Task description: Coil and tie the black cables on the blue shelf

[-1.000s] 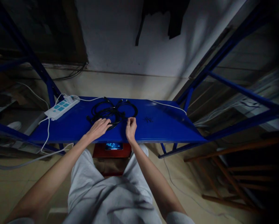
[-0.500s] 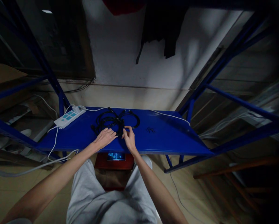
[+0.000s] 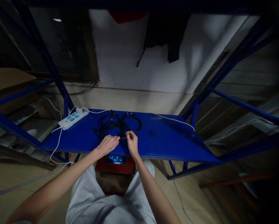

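Observation:
Black cables (image 3: 110, 125) lie in loose, overlapping coils on the blue shelf (image 3: 169, 141), with several connector ends sticking out. My left hand (image 3: 108, 144) is at the front of the coils, its fingers closed around part of a black cable. Just to its right, my right hand (image 3: 132, 142) pinches the same dark stretch of cable between thumb and fingers. The fingertips hide the exact spot they grip. To the right of the coils lie small thin black pieces (image 3: 153, 133), too small to name surely.
A white power strip (image 3: 73, 119) with blue sockets sits at the shelf's left end. A white cord (image 3: 174, 119) runs along the back edge. Blue frame posts rise on both sides. Below, a lit screen (image 3: 117, 159) rests on a red stool (image 3: 102, 167).
My right hand has closed into a pinch and turned towards the cable. Both hands draw a stretch of cable at the front of the coils. The view has tilted slightly.

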`<state>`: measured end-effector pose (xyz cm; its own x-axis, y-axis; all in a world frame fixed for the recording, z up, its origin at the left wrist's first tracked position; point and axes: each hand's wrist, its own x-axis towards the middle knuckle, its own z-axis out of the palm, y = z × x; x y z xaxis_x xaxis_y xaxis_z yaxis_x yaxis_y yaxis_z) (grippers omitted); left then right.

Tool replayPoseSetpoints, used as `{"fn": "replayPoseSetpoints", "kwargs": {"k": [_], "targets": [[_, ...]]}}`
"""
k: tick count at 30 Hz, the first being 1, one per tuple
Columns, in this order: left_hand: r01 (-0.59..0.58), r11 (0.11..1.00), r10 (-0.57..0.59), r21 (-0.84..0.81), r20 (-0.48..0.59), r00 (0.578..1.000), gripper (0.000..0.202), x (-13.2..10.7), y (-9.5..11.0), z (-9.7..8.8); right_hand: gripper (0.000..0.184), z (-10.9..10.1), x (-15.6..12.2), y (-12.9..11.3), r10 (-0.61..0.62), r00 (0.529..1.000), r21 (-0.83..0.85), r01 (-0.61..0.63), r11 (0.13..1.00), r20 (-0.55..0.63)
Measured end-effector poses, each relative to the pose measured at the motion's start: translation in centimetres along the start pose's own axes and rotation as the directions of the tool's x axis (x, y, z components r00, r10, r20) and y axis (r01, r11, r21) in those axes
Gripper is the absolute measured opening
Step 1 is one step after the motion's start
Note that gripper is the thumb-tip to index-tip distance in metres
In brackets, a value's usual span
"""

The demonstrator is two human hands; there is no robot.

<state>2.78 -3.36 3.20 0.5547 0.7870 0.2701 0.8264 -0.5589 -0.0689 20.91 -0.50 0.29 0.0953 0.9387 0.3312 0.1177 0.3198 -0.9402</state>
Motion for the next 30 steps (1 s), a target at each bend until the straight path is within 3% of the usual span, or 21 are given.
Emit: {"fn": "replayPoseSetpoints", "kwargs": {"k": [6, 11, 14, 17, 20, 24, 27, 30], "targets": [[-0.175, 0.983, 0.175, -0.052, 0.009, 0.984, 0.02, -1.6, -2.7, -0.7, 0.031, 0.3, 0.4, -1.5, 0.001, 1.0, 0.082, 0.001, 0.997, -0.018], [-0.255, 0.96, 0.251, -0.115, -0.049, 0.967, 0.014, -1.6, -3.4, -1.6, 0.039, 0.9, 3.7, -4.1, 0.079, 0.984, 0.316, -0.026, 0.948, -0.158], [-0.243, 0.959, 0.236, -0.149, -0.061, 0.97, 0.011, -0.8, -4.4, -2.8, 0.04, 1.3, 6.7, -5.6, 0.157, 0.982, 0.426, -0.098, 0.899, -0.104], [-0.212, 0.969, 0.214, -0.129, 0.004, 0.977, 0.01, 0.2, -5.1, -3.7, 0.044, 1.6, 9.6, -6.2, 0.159, 0.987, 0.447, -0.143, 0.883, 0.001], [-0.137, 0.991, 0.137, -0.012, 0.122, 0.983, 0.011, 1.1, -4.5, -3.7, 0.044, 1.8, 11.3, -5.8, 0.16, 0.976, 0.429, -0.21, 0.879, 0.149], [-0.025, 0.99, -0.004, 0.135, 0.209, 0.978, 0.029, 1.9, -2.2, -2.2, 0.032, 1.5, 11.6, -4.4, 0.161, 0.915, 0.367, -0.303, 0.879, 0.37], [-0.004, 0.989, -0.03, 0.145, 0.229, 0.973, 0.034, 2.3, -0.5, -0.4, 0.048, 0.0, 11.4, -3.0, 0.156, 0.905, 0.234, -0.264, 0.936, 0.396], [0.043, 0.99, -0.072, 0.133, 0.221, 0.973, 0.033, 2.0, 0.5, 1.4, 0.059, -4.1, 11.4, -1.4, 0.143, 0.924, 0.021, -0.161, 0.987, 0.356]]}}
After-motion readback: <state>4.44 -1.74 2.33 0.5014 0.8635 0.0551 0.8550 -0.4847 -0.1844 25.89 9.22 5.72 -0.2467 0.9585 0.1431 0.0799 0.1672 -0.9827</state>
